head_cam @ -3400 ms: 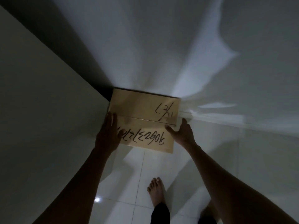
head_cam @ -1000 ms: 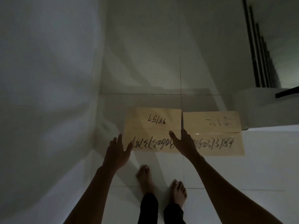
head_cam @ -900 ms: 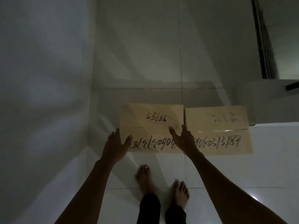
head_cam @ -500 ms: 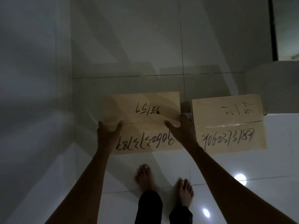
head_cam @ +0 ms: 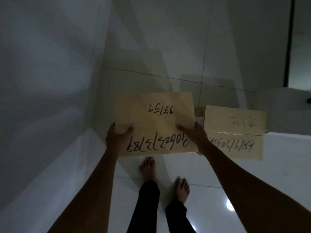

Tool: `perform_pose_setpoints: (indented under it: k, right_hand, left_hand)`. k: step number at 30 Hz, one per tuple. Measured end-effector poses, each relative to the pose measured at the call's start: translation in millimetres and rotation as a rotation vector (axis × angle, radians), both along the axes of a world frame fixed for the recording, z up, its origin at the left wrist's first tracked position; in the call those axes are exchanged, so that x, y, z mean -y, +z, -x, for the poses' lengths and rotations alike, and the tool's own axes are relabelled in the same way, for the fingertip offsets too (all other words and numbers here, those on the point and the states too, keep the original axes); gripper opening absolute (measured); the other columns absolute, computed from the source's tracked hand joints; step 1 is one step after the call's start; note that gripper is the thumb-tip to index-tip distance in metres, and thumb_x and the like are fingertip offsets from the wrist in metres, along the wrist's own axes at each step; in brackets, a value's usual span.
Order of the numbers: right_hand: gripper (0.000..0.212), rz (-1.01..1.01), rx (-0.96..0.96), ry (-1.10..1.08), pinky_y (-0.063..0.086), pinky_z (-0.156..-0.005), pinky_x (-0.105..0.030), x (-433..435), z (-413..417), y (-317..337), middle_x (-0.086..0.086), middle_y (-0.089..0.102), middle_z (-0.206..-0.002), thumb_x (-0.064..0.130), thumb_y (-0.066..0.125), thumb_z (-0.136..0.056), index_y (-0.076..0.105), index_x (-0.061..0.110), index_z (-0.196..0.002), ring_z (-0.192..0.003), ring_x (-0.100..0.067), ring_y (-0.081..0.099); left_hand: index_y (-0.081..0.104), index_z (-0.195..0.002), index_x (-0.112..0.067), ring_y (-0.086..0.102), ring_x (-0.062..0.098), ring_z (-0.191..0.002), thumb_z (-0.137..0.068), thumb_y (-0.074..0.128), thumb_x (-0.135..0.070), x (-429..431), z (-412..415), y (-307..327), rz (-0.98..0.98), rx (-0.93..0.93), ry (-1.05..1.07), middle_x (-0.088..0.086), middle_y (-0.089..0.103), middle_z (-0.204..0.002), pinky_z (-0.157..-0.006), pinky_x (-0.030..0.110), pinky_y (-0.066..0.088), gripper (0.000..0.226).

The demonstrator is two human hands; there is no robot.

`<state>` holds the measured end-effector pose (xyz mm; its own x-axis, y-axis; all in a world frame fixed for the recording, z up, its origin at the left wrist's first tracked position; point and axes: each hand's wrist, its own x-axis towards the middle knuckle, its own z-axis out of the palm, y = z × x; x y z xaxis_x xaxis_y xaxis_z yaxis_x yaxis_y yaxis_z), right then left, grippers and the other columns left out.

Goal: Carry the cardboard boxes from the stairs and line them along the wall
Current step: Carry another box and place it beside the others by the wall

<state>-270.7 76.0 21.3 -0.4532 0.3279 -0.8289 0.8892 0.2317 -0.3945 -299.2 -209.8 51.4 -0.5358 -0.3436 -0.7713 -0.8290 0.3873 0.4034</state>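
A tan cardboard box with black handwritten numbers on its taped top is lifted off the floor in front of me. My left hand grips its left side with the thumb over the top. My right hand grips its right side the same way. A second, similar cardboard box with numbers on top stands to the right of it, lower down, against the tiled wall.
A white tiled wall faces me and another white wall runs along the left. My bare feet stand on the glossy white floor. A dark vertical rail and a white ledge are at the right.
My open hands closed on the sides of the left box, and it has risen from the floor, away from the right box. The view swung slightly left.
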Motion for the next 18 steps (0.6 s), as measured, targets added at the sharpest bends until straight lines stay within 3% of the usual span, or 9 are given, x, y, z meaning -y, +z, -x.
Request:
perform_pose_setpoints:
  k: [3, 6, 11, 16, 18]
  right_hand:
    - [0.091, -0.012, 0.0, 0.082, 0.064, -0.084, -0.048, 13.7, 0.1, 95.1, -0.007, 0.074, -0.118, 0.063, 0.086, -0.064, 0.055, 0.017, -0.136, -0.099, -0.029, 0.075]
    - [0.1, -0.025, -0.025, 0.175, 0.062, -0.09, -0.049, 25.4, -6.8, 197.9, -0.005, 0.07, -0.127, 0.07, 0.084, -0.06, 0.054, 0.017, -0.14, -0.108, -0.031, 0.071]
    - [0.08, -0.054, -0.148, 0.38, 0.058, -0.091, -0.041, 48.3, -37.9, 343.9, 0.0, 0.069, -0.115, 0.065, 0.078, -0.075, 0.058, 0.019, -0.138, -0.099, -0.023, 0.067]
    - [0.085, -0.063, -0.311, 0.582, 0.056, -0.098, -0.049, 67.8, -105.6, 449.7, -0.01, 0.069, -0.131, 0.068, 0.075, -0.076, 0.055, 0.017, -0.141, -0.116, -0.033, 0.067]
    - [0.085, -0.043, -0.349, 0.662, 0.054, -0.096, -0.044, 78.1, -136.1, 481.9, -0.011, 0.068, -0.134, 0.067, 0.075, -0.076, 0.056, 0.017, -0.141, -0.119, -0.033, 0.065]
  left_hand:
    - [0.041, -0.145, -0.02, 0.052, 0.034, -0.128, -0.077, 0.073, -0.056, 9.5, -30.6, 102.3, -0.005, 0.004, 0.059, 0.009, 0.055, -0.14, -0.102, 0.046, 0.046, 0.083]
    - [0.042, -0.144, -0.016, 0.055, 0.035, -0.123, -0.081, 0.073, -0.049, 26.3, -66.5, 207.4, -0.01, -0.014, 0.116, 0.011, 0.057, -0.138, -0.097, 0.044, 0.048, 0.077]
    - [0.047, -0.141, -0.016, 0.057, 0.024, -0.099, -0.081, 0.078, -0.04, 53.2, -137.1, 351.4, -0.045, -0.148, 0.26, 0.008, 0.061, -0.127, -0.085, 0.039, 0.05, 0.072]
    - [0.049, -0.141, -0.02, 0.061, 0.031, -0.114, -0.071, 0.081, -0.047, 53.7, -249.6, 455.5, -0.032, -0.244, 0.448, 0.008, 0.062, -0.132, -0.097, 0.05, 0.052, 0.082]
    - [0.05, -0.14, -0.022, 0.062, 0.029, -0.116, -0.07, 0.082, -0.051, 53.6, -307.5, 483.2, -0.019, -0.267, 0.524, 0.007, 0.062, -0.133, -0.098, 0.05, 0.053, 0.082]
